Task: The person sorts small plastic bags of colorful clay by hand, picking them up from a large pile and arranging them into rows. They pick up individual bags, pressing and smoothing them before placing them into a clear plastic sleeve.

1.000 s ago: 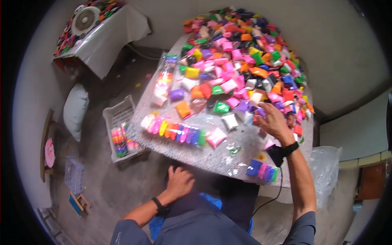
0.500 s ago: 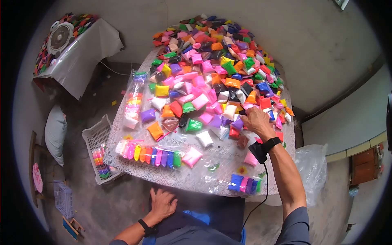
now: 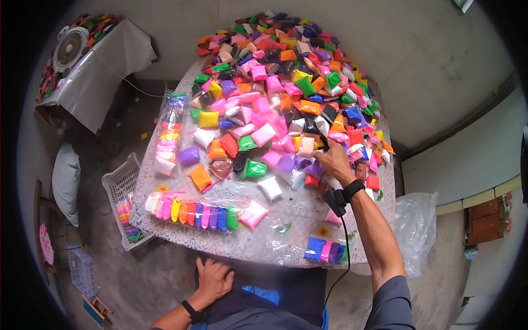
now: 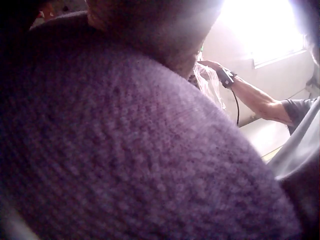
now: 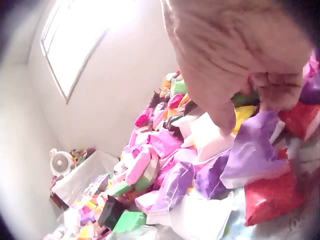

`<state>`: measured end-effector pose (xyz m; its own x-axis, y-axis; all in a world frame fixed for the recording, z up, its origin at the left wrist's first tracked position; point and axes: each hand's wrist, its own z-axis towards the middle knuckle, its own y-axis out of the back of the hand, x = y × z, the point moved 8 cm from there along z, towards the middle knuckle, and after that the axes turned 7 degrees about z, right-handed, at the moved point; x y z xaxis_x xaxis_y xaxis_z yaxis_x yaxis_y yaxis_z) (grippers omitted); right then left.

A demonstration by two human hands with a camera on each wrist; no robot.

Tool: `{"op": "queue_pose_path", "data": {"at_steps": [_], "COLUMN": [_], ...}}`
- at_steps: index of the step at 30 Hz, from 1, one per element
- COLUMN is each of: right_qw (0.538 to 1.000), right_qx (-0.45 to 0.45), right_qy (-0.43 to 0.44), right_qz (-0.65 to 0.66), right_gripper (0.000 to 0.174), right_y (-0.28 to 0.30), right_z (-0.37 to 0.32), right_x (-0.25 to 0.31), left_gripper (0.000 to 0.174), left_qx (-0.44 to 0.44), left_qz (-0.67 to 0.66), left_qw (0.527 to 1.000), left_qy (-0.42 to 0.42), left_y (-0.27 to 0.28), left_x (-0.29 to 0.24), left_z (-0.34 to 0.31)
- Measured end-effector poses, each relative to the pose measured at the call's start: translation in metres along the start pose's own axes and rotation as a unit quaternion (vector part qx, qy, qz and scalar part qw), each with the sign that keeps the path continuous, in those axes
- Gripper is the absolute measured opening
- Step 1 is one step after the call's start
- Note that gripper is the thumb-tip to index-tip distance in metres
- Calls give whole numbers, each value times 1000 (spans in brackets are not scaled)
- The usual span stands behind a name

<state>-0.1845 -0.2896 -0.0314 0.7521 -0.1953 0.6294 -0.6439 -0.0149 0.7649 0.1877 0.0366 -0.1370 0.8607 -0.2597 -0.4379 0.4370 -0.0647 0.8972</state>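
My right hand (image 3: 334, 163) reaches down into the near right part of a heap of small coloured plastic packets (image 3: 264, 135). In the right wrist view its thumb points down over a whitish packet (image 5: 207, 140), apart from the bent fingers (image 5: 280, 95), and a yellow packet (image 5: 243, 117) shows in the gap. Right below those fingers are a purple packet (image 5: 255, 150) and a red packet (image 5: 272, 197). My left hand (image 3: 214, 279) rests on the dark-clothed lap (image 3: 247, 283), below the table's front edge, fingers spread a little. Dark cloth (image 4: 140, 140) fills most of the left wrist view.
Clear bags with rows of coloured packets lie at the table's left (image 3: 168, 135), front left (image 3: 190, 213) and front right (image 3: 325, 250). A white crate (image 3: 124, 192) stands on the floor at left. Beyond it, a fan (image 3: 71, 49) sits on another table. A cable (image 3: 344, 269) hangs from the right wrist.
The head view has swung, so the table sits further left and lower in it. My right hand stays over the heap, its fingers shifting slightly among the packets. The left hand stays on the lap.
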Motion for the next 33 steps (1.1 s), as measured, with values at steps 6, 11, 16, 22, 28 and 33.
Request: {"op": "queue_pose_path", "data": {"at_steps": [6, 11, 16, 22, 28, 33], "right_qw": [988, 997, 970, 969, 982, 928], "right_qx": [-43, -41, -154, -239, -176, -243], "right_qy": [132, 48, 15, 53, 48, 214], "right_qz": [68, 54, 188, -31, -54, -187], "right_gripper": [66, 38, 27, 32, 43, 44], "right_y": [7, 26, 79, 127, 134, 124], "right_z": [-4, -3, 3, 20, 52, 60], "right_x": [6, -14, -33, -47, -59, -29], "left_gripper": [26, 27, 25, 25, 20, 17], "left_qx": [5, -2, 6, 13, 13, 12], "left_qz": [0, 5, -3, 2, 10, 12], "left_qw": [1000, 1000, 1000, 1000, 1000, 1000], "left_qy": [-8, -15, -8, -5, -3, 4], "left_y": [2, 5, 3, -1, -7, -10], "left_x": [-3, -6, -6, -2, -1, 1], "left_z": [3, 5, 5, 2, 2, 0]}}
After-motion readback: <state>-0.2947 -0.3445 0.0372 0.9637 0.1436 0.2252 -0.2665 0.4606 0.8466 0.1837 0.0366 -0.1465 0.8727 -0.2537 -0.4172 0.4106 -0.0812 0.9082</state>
